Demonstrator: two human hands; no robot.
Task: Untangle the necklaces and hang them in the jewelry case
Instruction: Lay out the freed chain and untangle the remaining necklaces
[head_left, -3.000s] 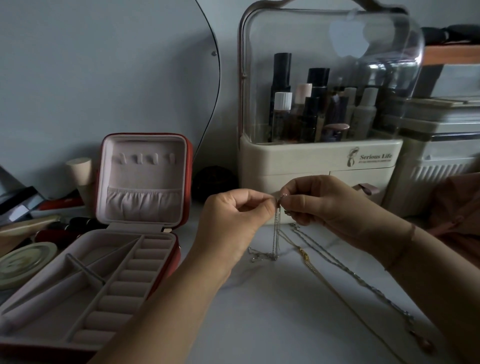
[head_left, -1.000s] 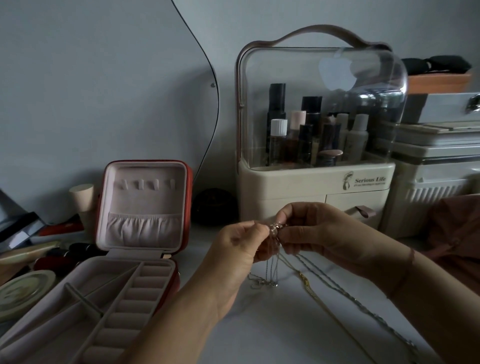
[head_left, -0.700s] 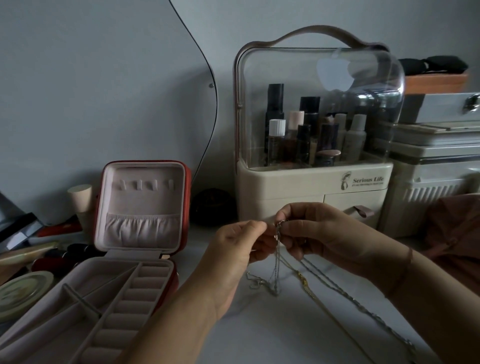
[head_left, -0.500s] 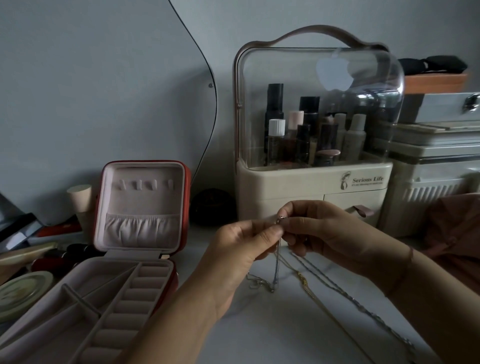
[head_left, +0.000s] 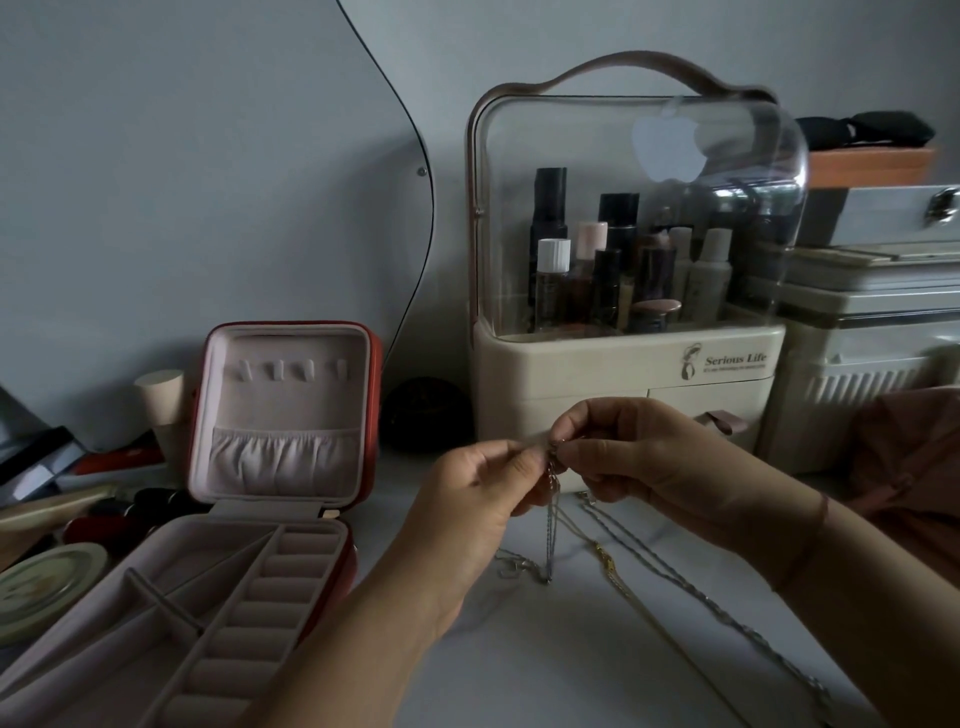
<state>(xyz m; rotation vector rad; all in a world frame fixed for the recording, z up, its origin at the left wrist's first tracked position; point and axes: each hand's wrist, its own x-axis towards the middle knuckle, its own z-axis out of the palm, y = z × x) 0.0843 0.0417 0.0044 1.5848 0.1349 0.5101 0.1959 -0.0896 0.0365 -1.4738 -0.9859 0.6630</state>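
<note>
The thin silver chain necklace (head_left: 550, 525) is pinched at its top by both hands, left (head_left: 480, 499) and right (head_left: 641, 457); it hangs vertically, right of the open red jewelry case (head_left: 371, 410).

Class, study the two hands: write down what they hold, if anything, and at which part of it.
The left hand and the right hand both pinch the thin silver necklace at its top end; the rest hangs to the table.

Both bare: left hand (head_left: 467, 499), right hand (head_left: 639, 457); forearms uncovered down to frame edge. Thin reddish-brown cord bracelet (head_left: 813, 535) rings right wrist, well back from fingers (head_left: 587, 415).
</note>
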